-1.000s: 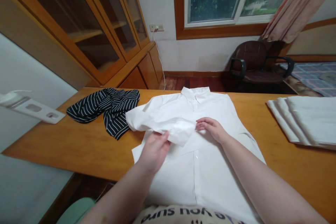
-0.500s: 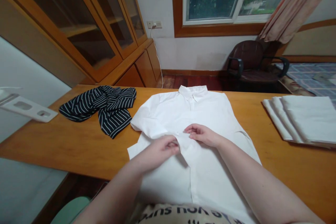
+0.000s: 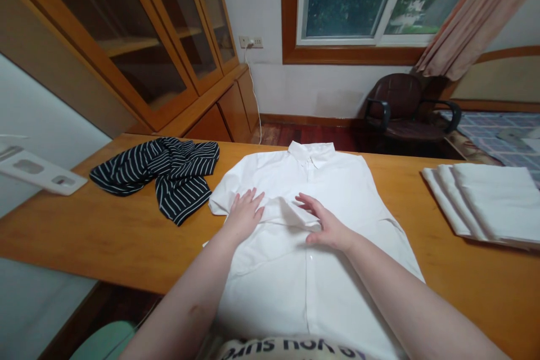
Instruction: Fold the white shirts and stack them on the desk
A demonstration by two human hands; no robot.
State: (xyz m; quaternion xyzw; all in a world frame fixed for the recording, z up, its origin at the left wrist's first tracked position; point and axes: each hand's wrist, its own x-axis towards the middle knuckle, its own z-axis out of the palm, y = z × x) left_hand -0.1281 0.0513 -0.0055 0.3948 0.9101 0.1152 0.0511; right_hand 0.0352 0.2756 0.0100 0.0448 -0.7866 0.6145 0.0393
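A white collared shirt (image 3: 270,281) lies spread on the wooden table, its collar at the far edge and its lower part reaching toward my body. My left hand (image 3: 244,216) rests flat on the shirt near the left sleeve, fingers spread. Over the shirt's middle, my right hand (image 3: 327,225) has its fingers apart, beside a raised fold of cloth at the front placket. Whether the right fingertips touch that fold I cannot tell.
A black-and-white striped garment (image 3: 185,171) lies crumpled on the table (image 3: 105,236) to the left. Folded white cloths (image 3: 493,197) are stacked at the right. A white plastic piece (image 3: 46,171) juts in at far left. Beyond stand a chair (image 3: 396,104) and a glass-door cabinet (image 3: 169,56).
My left hand has moved up and left from the placket, going from curled fingers to lying flat on the shirt. My right hand's fingers have spread. The fold between them has shifted.
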